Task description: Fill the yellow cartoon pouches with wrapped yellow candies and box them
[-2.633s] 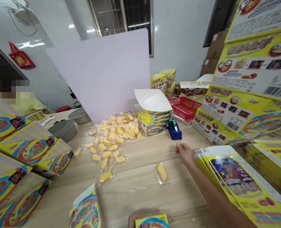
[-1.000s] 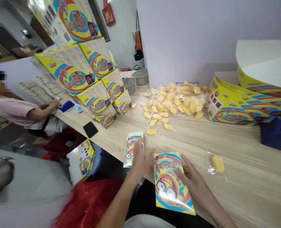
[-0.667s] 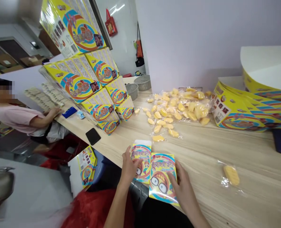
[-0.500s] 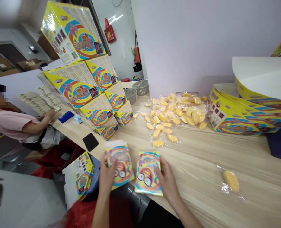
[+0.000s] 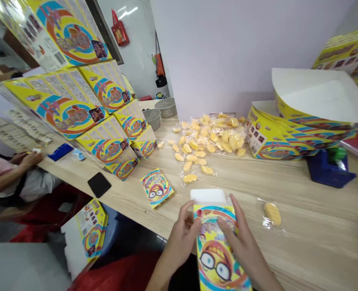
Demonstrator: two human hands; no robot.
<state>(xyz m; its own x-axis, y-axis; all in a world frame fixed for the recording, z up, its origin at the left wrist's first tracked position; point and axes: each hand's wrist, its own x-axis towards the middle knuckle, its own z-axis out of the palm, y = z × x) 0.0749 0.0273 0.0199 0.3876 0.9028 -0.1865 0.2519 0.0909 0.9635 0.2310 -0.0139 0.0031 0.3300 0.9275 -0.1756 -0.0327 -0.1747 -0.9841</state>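
Observation:
Both hands hold one small yellow cardboard box with a cartoon face in glasses, its white top flap standing up at the far end. My left hand grips the box's left edge, thumb on the front. On the other side, my right hand is closed round the right edge, with fingers near the flap. A second small box, lying flat with its printed face up, rests on the table beyond my left hand. To the right lies a single wrapped yellow piece in clear film.
Wrapped yellow pieces are heaped by the wall. Large display boxes are stacked at left, near a black phone. Folded display cartons and a blue tape dispenser stand at right. A co-worker's hand is at far left.
One small box has been put down on the table and let go. The other, with the open flap, is now held between both hands, nearer to me. My view has shifted right.

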